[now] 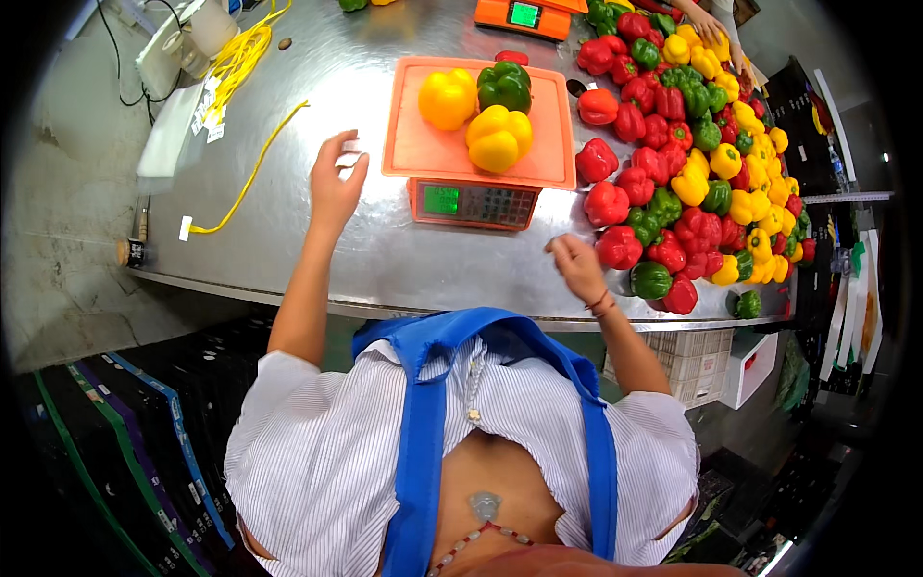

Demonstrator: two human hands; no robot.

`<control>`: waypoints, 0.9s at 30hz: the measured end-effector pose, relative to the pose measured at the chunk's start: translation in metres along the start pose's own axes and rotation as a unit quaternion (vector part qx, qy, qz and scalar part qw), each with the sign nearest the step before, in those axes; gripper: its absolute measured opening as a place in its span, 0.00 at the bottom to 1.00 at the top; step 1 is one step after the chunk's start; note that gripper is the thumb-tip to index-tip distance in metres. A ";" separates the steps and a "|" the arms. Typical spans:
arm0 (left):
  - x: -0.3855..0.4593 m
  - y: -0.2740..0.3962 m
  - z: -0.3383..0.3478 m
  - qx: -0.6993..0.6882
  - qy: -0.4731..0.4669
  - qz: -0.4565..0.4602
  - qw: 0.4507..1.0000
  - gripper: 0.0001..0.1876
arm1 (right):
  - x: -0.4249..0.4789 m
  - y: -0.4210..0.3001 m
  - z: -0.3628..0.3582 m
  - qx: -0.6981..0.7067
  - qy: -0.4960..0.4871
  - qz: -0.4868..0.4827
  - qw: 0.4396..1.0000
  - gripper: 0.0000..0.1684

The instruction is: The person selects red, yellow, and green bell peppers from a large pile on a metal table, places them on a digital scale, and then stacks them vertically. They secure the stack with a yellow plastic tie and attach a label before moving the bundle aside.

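An orange digital scale (474,205) with a lit green display stands on the steel table. Its pan carries a yellow bell pepper (447,99), another yellow one (499,138) and a green bell pepper (504,87), grouped together. Left of the pan, my left hand (337,179) is raised with thumb and fingers apart and nothing between them. My right hand (575,265) hovers between the scale and the pepper pile, its fingers curled; whether they are fully closed is unclear. A yellow tie with a white tag (249,177) lies on the table to the left.
Red, yellow and green bell peppers (652,166) are heaped on the right, where another person's hands (710,29) reach in. A second orange scale (530,16) is at the back. A bundle of yellow ties (241,61) lies back left. Crates (689,364) sit under the table edge.
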State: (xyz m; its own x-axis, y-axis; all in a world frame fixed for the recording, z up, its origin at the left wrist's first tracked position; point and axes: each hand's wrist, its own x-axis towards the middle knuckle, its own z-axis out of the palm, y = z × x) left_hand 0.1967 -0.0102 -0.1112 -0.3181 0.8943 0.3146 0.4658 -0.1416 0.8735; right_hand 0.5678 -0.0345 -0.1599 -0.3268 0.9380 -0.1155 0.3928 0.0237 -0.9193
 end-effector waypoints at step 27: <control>-0.104 0.040 0.110 -0.144 -0.462 0.007 0.875 0.41 | -0.052 0.051 0.040 0.299 0.094 0.176 0.933 0.19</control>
State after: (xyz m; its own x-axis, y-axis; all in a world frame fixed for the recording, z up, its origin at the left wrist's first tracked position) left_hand 0.3395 -0.0623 -0.1499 0.5505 0.8348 0.0075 0.1944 -0.1369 0.9713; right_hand 0.5705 -0.0956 -0.2159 -0.0886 0.8965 -0.4341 -0.1200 -0.4422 -0.8888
